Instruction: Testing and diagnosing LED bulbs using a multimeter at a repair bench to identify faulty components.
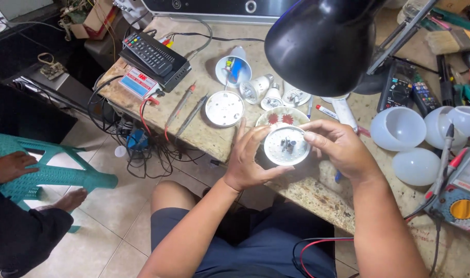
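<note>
- Above the near edge of the bench (204,135), in the head view, both hands hold one round white LED board (287,145) with its small components facing up.
- The left hand (248,162) has its fingers closed on the board's left rim; the right hand (338,146) grips the right rim, thumb and forefinger pinched on the top edge.
- Directly behind the board, a patterned saucer (282,115) with red flower prints sits on the bench.
- State of work, as judged: the lamp is apart and the board is out for inspection; it is not refitted to any housing, and no dome is back on.
- Count, opened lamp parts: one loose round disc (224,108); one large lamp housing (234,67) with a blue insert; three smaller lamp bases (272,95) in a row; four white diffuser domes (398,128) at the right.
- Count, instruments: two probes (186,105) lying at the left; one yellow-dial multimeter (459,198) at the right edge; one dark meter (397,85) further back; one black remote control (150,53) on a set-top box.
- One black desk lamp shade (322,41) hangs over the bench.
- On the floor at left, another person's hand (11,166) rests on a teal plastic stool (49,172).
</note>
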